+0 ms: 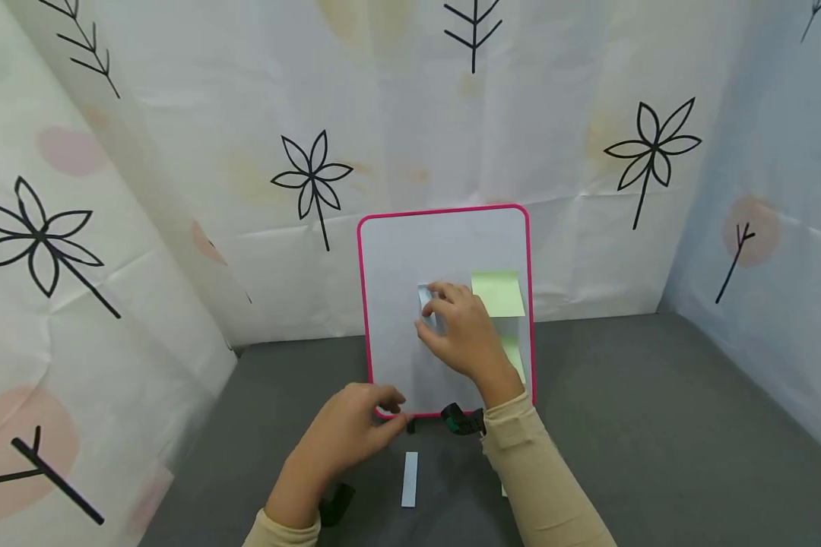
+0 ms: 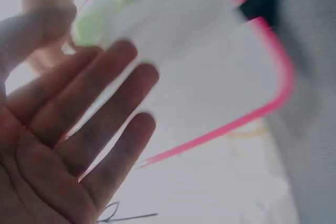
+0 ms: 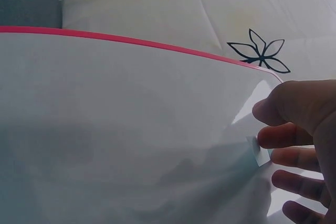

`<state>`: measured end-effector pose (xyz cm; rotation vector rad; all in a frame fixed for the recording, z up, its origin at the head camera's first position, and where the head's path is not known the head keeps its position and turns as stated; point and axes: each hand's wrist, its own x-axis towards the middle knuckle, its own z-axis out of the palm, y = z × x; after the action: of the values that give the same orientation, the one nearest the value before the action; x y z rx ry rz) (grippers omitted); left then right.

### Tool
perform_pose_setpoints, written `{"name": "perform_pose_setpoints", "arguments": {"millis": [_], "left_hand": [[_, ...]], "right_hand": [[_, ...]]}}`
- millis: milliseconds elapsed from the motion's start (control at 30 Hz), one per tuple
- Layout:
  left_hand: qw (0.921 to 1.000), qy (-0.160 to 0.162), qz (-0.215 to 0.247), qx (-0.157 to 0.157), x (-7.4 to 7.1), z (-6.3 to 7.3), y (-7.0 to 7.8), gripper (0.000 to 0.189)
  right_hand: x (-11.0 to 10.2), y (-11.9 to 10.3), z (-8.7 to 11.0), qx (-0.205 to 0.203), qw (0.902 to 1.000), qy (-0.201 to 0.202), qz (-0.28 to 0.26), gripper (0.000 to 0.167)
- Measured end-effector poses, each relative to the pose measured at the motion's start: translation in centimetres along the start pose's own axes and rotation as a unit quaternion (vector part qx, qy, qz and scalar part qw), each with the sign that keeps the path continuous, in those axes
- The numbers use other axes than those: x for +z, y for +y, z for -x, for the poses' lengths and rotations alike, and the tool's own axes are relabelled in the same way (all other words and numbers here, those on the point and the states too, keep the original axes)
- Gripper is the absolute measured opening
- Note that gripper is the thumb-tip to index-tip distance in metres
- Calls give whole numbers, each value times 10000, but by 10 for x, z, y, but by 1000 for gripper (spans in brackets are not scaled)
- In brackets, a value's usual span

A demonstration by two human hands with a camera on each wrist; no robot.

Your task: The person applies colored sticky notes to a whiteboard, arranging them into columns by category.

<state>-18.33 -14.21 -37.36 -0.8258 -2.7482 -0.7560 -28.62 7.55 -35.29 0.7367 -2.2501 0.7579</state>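
A white board with a pink rim (image 1: 410, 251) stands upright on the grey table. My right hand (image 1: 461, 327) is at the middle of the board, its fingertips touching a narrow pale-blue paper strip (image 1: 423, 294) there. In the right wrist view the thumb stays apart from the fingers, which partly cover the strip (image 3: 258, 153). My left hand (image 1: 349, 425) hovers by the board's lower left corner, holding nothing; the left wrist view shows its fingers (image 2: 113, 114) extended. Two light-green sticky notes, an upper one (image 1: 498, 294) and a lower one (image 1: 512, 354), are on the board's right side.
Another pale-blue strip (image 1: 410, 480) lies on the table (image 1: 609, 425) in front of the board. A black foot (image 1: 411, 428) shows under the board's lower edge. Patterned white cloth (image 1: 410, 137) hangs behind and at both sides. A bit of green paper peeks out by the right forearm.
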Motion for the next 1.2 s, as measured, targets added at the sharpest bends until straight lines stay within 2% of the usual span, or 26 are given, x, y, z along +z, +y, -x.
{"name": "perform_pose_setpoints", "arguments": {"millis": [133,233,400,500,633,833,1067,1200], "left_hand": [[9949,971,-157,-230,-7,-18,5,26],[9900,1374,84,-293,-4,-32,8,33],[9876,1521,332,-187,16,-56,9,40],[9861,1646,136,-199,25,-70,7,43],[9859,1632,-36,-364,28,-84,3,46],[9845,1648,-147,-582,22,-92,-4,48],[9842,1694,-274,-440,20,-102,-8,48],[9844,1678,-293,-432,22,-106,-11,50]], "right_hand": [[4,2,8,44,10000,-47,-38,11],[4,5,17,86,10000,-24,-16,9],[1,13,31,126,9999,90,57,4],[0,16,31,-7,9997,215,75,8],[0,18,27,-102,9986,515,90,15],[8,12,15,-165,9980,596,118,23],[7,8,3,-65,9970,548,538,32],[5,10,-1,35,9967,464,664,33]]}}
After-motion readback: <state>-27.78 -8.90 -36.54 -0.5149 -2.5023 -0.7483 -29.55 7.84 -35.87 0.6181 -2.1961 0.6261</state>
